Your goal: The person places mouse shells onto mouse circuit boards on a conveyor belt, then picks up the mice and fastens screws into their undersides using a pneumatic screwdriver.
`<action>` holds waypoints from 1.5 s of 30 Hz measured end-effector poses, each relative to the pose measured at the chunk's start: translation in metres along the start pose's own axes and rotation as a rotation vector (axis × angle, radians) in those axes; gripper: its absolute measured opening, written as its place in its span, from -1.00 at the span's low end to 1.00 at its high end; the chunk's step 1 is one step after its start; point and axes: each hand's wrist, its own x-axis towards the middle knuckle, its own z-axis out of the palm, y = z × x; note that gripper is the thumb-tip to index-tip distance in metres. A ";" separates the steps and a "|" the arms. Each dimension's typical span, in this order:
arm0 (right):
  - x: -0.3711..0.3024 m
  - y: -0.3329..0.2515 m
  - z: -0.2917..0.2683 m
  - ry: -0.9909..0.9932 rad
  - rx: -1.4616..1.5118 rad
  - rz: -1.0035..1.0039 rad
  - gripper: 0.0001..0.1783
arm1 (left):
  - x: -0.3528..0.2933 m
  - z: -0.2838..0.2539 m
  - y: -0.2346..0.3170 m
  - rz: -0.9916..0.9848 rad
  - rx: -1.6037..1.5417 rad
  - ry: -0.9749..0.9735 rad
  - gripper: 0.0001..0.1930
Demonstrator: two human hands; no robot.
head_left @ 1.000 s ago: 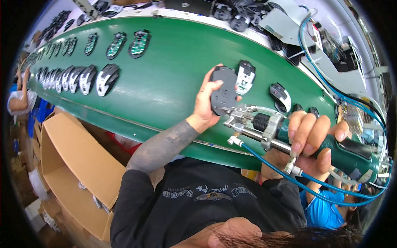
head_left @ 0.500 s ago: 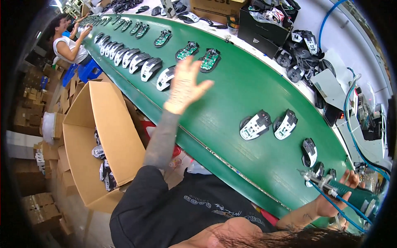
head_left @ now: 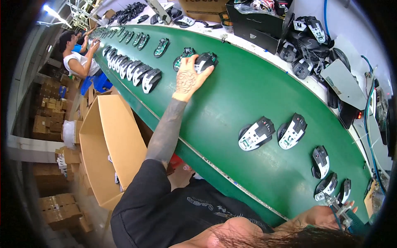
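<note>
My left hand reaches over the green conveyor belt, its fingers closed around a black and white computer mouse shell. This shell sits over a mouse base whose board it hides. Just left of it, partly behind my fingers, lies an open mouse base with a green circuit board. At the lower right my right hand grips an air screwdriver with blue hoses. Beside its tip are assembled-looking mice. Two more white and black mice lie mid-belt.
A row of mouse shells lines the belt's near side; open bases with boards line the far side. Near me stands a tall cardboard box. Loose mouse parts pile on the far ledge. Another person works at the far left.
My left hand went from open to closed on a mouse shell, which now covers the right-hand base. That shell left the near row. The screwdriver in my right hand moved lower.
</note>
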 end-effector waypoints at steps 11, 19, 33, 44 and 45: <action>-0.024 0.030 0.000 -0.040 -0.147 0.290 -0.27 | 0.017 0.032 -0.012 0.011 0.022 -0.205 -0.18; -0.033 0.021 -0.003 -0.044 -0.189 0.360 -0.26 | 0.017 0.019 -0.024 0.012 -0.092 -0.247 -0.21; -0.029 0.001 -0.009 -0.091 -0.202 0.436 -0.24 | 0.002 0.014 -0.021 0.247 0.120 -0.280 -0.27; -0.017 -0.007 -0.018 -0.133 -0.251 0.523 -0.22 | -0.031 0.013 -0.008 0.307 0.139 -0.247 -0.25; -0.016 -0.007 -0.017 -0.137 -0.251 0.533 -0.22 | -0.033 0.015 -0.010 0.285 0.132 -0.205 -0.26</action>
